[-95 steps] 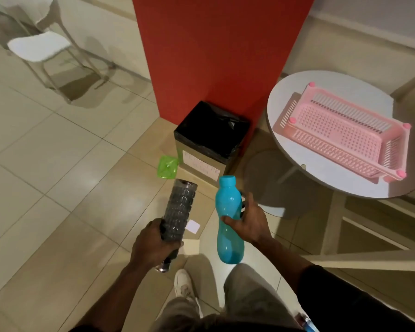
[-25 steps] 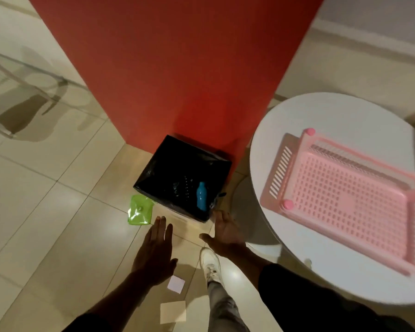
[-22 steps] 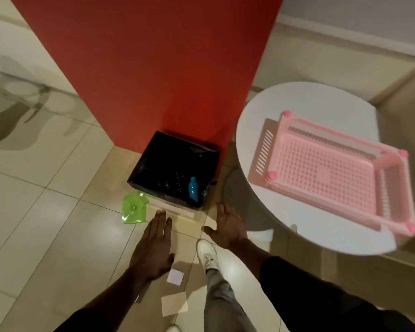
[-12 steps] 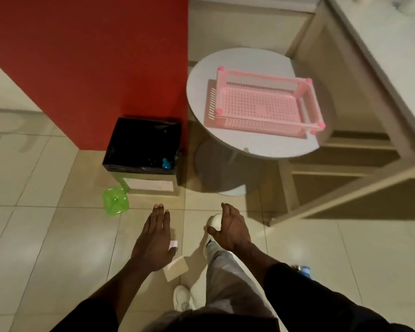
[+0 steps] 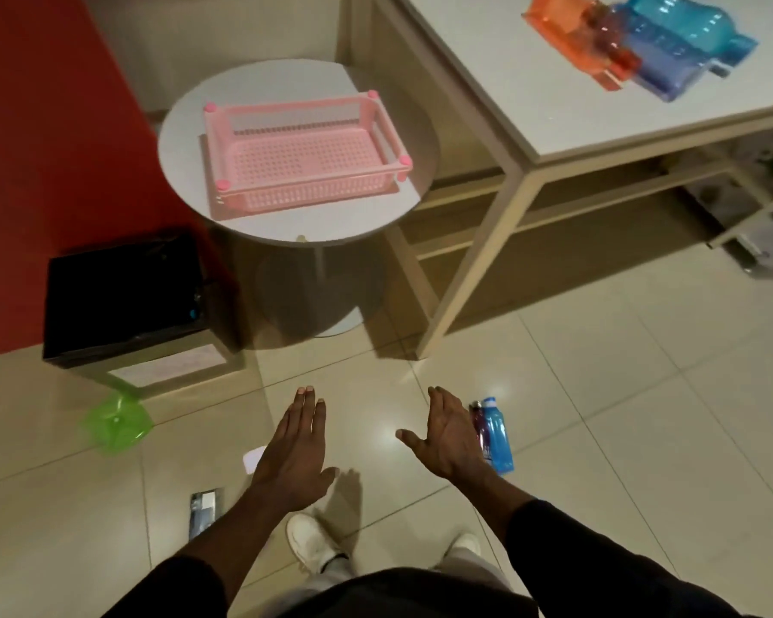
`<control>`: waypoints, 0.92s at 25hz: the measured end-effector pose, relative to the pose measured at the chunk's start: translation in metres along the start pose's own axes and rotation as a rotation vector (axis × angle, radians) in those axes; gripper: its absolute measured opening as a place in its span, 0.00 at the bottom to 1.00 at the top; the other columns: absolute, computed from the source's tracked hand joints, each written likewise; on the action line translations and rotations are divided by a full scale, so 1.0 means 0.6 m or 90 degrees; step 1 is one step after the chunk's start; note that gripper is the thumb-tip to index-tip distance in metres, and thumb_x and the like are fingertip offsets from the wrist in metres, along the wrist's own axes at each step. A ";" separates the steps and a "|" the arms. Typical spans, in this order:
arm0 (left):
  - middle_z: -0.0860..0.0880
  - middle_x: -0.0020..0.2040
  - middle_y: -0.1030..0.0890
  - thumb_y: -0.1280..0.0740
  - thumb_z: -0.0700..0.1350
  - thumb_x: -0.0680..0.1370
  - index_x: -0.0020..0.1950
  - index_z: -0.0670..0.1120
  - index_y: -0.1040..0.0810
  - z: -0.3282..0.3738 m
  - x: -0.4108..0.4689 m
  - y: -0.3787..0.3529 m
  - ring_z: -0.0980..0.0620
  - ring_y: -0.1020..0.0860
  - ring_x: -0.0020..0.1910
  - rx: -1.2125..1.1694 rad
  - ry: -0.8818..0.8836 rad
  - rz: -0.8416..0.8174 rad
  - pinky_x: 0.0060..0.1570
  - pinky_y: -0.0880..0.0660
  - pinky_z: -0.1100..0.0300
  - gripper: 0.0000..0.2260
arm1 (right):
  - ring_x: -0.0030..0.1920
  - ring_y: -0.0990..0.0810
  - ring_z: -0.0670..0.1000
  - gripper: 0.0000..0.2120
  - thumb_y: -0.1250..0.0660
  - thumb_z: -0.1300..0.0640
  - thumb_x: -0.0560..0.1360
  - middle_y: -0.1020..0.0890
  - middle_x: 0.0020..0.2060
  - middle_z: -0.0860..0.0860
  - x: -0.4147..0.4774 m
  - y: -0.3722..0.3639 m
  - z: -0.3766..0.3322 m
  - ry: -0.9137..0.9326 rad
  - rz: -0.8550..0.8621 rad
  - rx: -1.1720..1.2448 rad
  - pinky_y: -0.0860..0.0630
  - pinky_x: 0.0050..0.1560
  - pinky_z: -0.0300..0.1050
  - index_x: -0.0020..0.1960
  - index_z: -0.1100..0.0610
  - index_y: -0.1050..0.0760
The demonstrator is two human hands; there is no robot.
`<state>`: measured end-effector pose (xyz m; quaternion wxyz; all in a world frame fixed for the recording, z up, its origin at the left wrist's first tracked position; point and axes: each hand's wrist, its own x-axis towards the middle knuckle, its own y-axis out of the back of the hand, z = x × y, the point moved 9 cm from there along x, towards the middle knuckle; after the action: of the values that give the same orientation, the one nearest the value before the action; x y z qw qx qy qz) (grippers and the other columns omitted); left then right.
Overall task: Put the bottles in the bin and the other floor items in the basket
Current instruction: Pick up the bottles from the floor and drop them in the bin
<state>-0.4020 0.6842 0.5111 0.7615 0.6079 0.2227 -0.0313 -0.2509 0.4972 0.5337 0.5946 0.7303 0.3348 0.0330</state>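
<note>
Both hands are empty with fingers spread above the floor: my left hand (image 5: 296, 448) and my right hand (image 5: 448, 434). A blue bottle (image 5: 497, 434) lies on the tiles beside a purple bottle (image 5: 480, 420), just right of my right hand and partly hidden by it. The black-lined bin (image 5: 126, 301) stands at the left; a blue cap shows inside. The pink basket (image 5: 304, 153) sits on the round white table (image 5: 295, 225). A green plastic lid (image 5: 117, 423), a white card (image 5: 255, 459) and a dark packet (image 5: 204, 515) lie on the floor.
A red wall (image 5: 41, 149) rises behind the bin. A large beige table (image 5: 599, 104) at the right carries orange and blue plastic containers (image 5: 643, 42); its leg (image 5: 474, 269) comes down near the round table's base. My white shoes (image 5: 309, 541) show below.
The two bottles I held went into the bin. My view has since swung right, away from the bin; both hands stay empty and two more bottles have come into sight by my right hand.
</note>
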 end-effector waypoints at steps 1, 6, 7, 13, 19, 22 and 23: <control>0.35 0.82 0.68 0.39 0.67 0.79 0.84 0.38 0.60 0.033 0.005 -0.012 0.36 0.66 0.83 0.004 -0.010 -0.013 0.82 0.59 0.46 0.50 | 0.79 0.39 0.58 0.48 0.38 0.29 0.77 0.37 0.80 0.58 -0.016 0.007 0.036 -0.015 0.010 0.006 0.42 0.79 0.52 0.81 0.62 0.45; 0.35 0.83 0.67 0.38 0.66 0.79 0.84 0.38 0.60 0.233 0.045 -0.057 0.37 0.66 0.83 0.000 -0.040 -0.037 0.83 0.59 0.46 0.50 | 0.77 0.35 0.58 0.47 0.38 0.29 0.76 0.33 0.77 0.57 -0.096 0.034 0.244 -0.043 0.018 0.014 0.38 0.78 0.51 0.80 0.62 0.41; 0.35 0.83 0.67 0.38 0.66 0.79 0.84 0.38 0.60 0.273 0.052 -0.065 0.37 0.66 0.83 0.000 -0.038 -0.037 0.83 0.59 0.46 0.50 | 0.75 0.33 0.57 0.47 0.38 0.29 0.76 0.32 0.76 0.57 -0.111 0.042 0.287 -0.041 0.018 0.012 0.36 0.77 0.50 0.79 0.62 0.41; 0.36 0.84 0.64 0.36 0.66 0.77 0.85 0.38 0.57 0.510 0.090 -0.124 0.39 0.64 0.84 -0.061 -0.034 -0.025 0.82 0.61 0.47 0.50 | 0.74 0.30 0.60 0.45 0.37 0.29 0.76 0.29 0.74 0.60 -0.177 0.069 0.548 -0.092 0.010 0.001 0.35 0.74 0.52 0.79 0.62 0.39; 0.37 0.85 0.62 0.34 0.66 0.77 0.85 0.39 0.56 0.580 0.112 -0.146 0.39 0.62 0.84 -0.031 -0.039 -0.064 0.81 0.61 0.48 0.51 | 0.80 0.39 0.58 0.48 0.41 0.28 0.77 0.37 0.80 0.58 -0.171 0.057 0.634 -0.111 -0.019 0.026 0.42 0.80 0.52 0.82 0.61 0.46; 0.36 0.85 0.61 0.35 0.65 0.78 0.85 0.39 0.56 0.587 0.147 -0.150 0.39 0.62 0.84 -0.014 -0.056 -0.099 0.82 0.59 0.47 0.50 | 0.80 0.38 0.58 0.47 0.39 0.29 0.77 0.36 0.80 0.59 -0.157 0.050 0.654 -0.142 -0.007 0.047 0.41 0.80 0.52 0.82 0.61 0.45; 0.36 0.85 0.61 0.35 0.65 0.78 0.85 0.38 0.56 0.591 0.164 -0.152 0.39 0.62 0.84 -0.010 -0.061 -0.110 0.83 0.58 0.47 0.49 | 0.80 0.39 0.58 0.47 0.39 0.29 0.77 0.37 0.80 0.58 -0.151 0.044 0.662 -0.155 -0.006 0.056 0.41 0.80 0.52 0.82 0.61 0.45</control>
<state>-0.2358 0.3492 0.4484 0.7704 0.5784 0.2377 -0.1243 -0.1321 0.1116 0.4734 0.5984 0.7526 0.2647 -0.0731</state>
